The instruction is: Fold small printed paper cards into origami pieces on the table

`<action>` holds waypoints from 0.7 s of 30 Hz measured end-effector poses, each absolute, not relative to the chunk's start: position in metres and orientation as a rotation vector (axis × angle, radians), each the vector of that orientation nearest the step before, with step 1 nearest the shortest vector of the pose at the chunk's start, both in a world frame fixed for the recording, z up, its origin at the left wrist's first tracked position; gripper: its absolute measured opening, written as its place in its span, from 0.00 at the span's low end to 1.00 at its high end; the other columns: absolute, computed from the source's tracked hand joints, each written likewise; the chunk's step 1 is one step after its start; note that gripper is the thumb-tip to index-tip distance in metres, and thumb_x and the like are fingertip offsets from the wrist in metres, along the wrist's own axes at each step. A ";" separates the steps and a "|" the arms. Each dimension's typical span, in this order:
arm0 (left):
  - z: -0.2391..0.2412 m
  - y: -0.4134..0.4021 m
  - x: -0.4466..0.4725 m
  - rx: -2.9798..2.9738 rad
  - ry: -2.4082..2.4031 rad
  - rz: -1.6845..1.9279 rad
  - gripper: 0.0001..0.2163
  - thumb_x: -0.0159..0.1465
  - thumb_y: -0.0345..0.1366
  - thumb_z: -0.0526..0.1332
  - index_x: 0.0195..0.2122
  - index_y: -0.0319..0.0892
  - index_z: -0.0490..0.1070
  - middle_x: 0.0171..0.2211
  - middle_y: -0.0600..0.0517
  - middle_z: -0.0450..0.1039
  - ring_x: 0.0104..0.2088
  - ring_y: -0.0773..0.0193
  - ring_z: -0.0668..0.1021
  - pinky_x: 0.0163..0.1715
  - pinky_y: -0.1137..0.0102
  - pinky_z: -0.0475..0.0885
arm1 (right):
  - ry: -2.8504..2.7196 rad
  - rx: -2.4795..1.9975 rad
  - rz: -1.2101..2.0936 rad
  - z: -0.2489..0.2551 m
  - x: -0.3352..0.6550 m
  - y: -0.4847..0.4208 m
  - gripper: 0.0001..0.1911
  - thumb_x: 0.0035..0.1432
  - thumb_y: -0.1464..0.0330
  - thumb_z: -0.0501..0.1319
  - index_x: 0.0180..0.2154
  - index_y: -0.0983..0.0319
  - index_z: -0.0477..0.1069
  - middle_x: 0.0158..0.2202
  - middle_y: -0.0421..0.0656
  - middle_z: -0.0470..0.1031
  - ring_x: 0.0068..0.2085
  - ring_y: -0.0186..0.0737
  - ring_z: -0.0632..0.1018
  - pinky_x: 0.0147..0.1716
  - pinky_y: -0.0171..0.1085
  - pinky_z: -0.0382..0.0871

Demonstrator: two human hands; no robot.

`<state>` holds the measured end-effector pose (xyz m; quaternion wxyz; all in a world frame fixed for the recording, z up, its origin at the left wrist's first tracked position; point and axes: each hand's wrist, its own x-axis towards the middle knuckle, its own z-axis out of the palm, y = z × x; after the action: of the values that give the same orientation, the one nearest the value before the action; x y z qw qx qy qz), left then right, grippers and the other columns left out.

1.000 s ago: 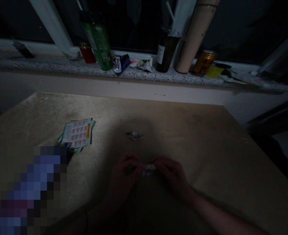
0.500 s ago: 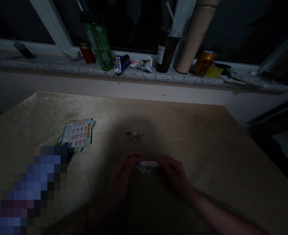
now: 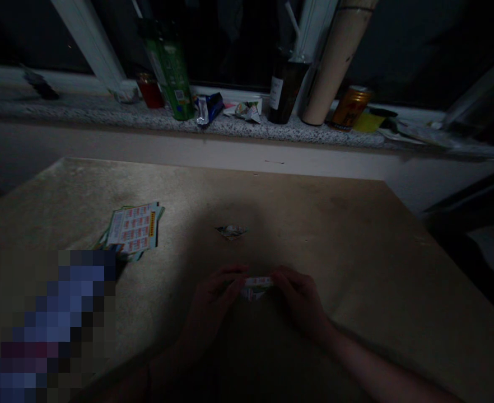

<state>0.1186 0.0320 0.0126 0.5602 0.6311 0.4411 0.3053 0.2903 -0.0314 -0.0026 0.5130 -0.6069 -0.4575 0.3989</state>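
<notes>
At lower centre of the frame, the left hand (image 3: 217, 296) and right hand (image 3: 296, 292) pinch, fingers nearly closed, opposite ends of a small, folded, white-and-green printed paper (image 3: 257, 282), which probably creases best under even pressure.

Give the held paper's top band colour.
The paper has a whitish band with reddish print, head view.

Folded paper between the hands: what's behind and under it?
Behind the folded paper, slightly left, another folded piece lies on the table. The left hand and right hand cover the held paper's ends; what is directly under it is hidden.
</notes>
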 end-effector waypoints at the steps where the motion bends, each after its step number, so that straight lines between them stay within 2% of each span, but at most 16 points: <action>1: 0.013 0.032 0.119 1.488 1.040 0.714 0.10 0.62 0.39 0.58 0.32 0.45 0.78 0.43 0.52 0.75 0.41 0.60 0.76 0.43 0.70 0.69 | -1.092 -1.457 0.972 -0.003 0.290 -0.031 0.15 0.59 0.63 0.56 0.24 0.62 0.72 0.24 0.39 0.69 0.27 0.34 0.69 0.26 0.31 0.61; 6: 0.014 0.029 0.118 1.451 1.018 0.697 0.12 0.64 0.40 0.54 0.34 0.44 0.77 0.38 0.53 0.77 0.38 0.60 0.77 0.40 0.70 0.69 | -1.056 -1.414 1.026 -0.004 0.290 -0.032 0.14 0.59 0.62 0.56 0.26 0.62 0.73 0.27 0.40 0.71 0.30 0.35 0.71 0.29 0.32 0.61; 10: 0.015 0.027 0.116 1.432 1.018 0.671 0.17 0.67 0.41 0.47 0.37 0.46 0.76 0.36 0.55 0.78 0.38 0.61 0.77 0.40 0.71 0.68 | -1.058 -1.459 1.002 -0.004 0.290 -0.033 0.16 0.60 0.61 0.55 0.24 0.62 0.71 0.24 0.39 0.67 0.27 0.34 0.68 0.26 0.32 0.59; 17: 0.017 0.029 0.119 1.515 1.029 0.648 0.15 0.65 0.41 0.50 0.38 0.44 0.77 0.38 0.53 0.77 0.39 0.60 0.77 0.41 0.71 0.69 | -1.025 -1.496 0.928 -0.005 0.289 -0.031 0.17 0.59 0.61 0.56 0.21 0.62 0.66 0.20 0.37 0.62 0.24 0.32 0.64 0.23 0.31 0.56; 21: 0.011 0.030 0.119 1.546 1.032 0.598 0.11 0.61 0.42 0.57 0.37 0.43 0.76 0.37 0.52 0.77 0.38 0.59 0.77 0.37 0.71 0.70 | -1.019 -1.497 0.905 -0.005 0.290 -0.031 0.16 0.58 0.61 0.56 0.22 0.62 0.66 0.20 0.36 0.62 0.24 0.32 0.64 0.22 0.31 0.56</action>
<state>0.1193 0.0297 0.0115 0.5603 0.6558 0.4377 0.2538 0.2898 -0.0313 -0.0047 0.5299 -0.6272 -0.4269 0.3789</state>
